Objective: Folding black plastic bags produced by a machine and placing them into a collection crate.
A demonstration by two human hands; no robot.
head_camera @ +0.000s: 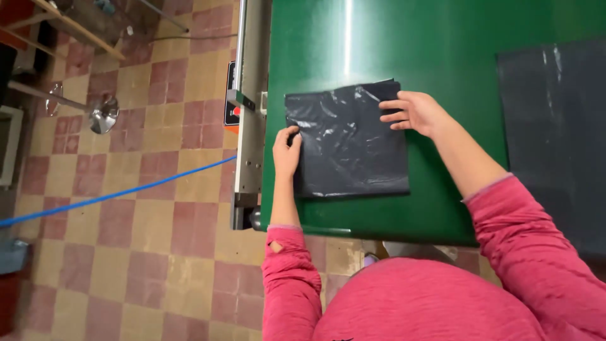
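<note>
A folded black plastic bag lies flat on the green table. My left hand pinches the bag's left edge, fingers curled over it. My right hand rests on the bag's upper right corner, fingers spread and pressing it down. Both arms wear pink sleeves.
A larger sheet of dark plastic lies on the table's right side. A grey metal machine bar runs along the table's left edge. A blue hose crosses the tiled floor, and a metal stand sits further left.
</note>
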